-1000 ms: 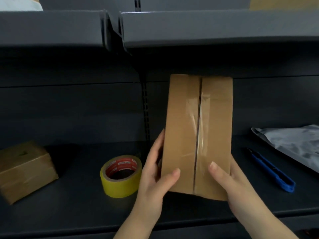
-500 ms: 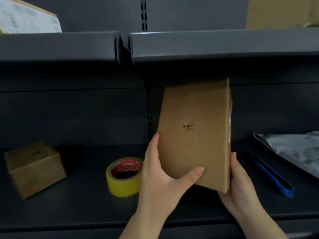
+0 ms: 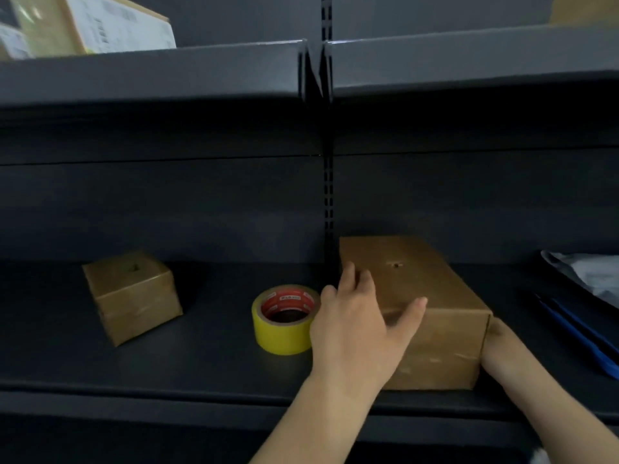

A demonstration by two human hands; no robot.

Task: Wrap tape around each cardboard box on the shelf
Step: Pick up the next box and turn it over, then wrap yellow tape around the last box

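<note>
Setting the box (image 3: pixel 415 309) flat on the shelf (image 3: pixel 201 370), right of the tape (image 3: pixel 284 319). Left hand (image 3: pixel 358 329) spreading loose over its near-left corner; right hand (image 3: pixel 502 349) flanking its right side, fingers hidden. Next, probably: reaching for the tape.

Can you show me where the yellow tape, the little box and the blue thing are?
yellow tape roll (image 3: pixel 283 336): head view, on its yellow outer side.
small cardboard box (image 3: pixel 134 298): head view, on its front face.
blue tool (image 3: pixel 582 343): head view, on its handle.
</note>
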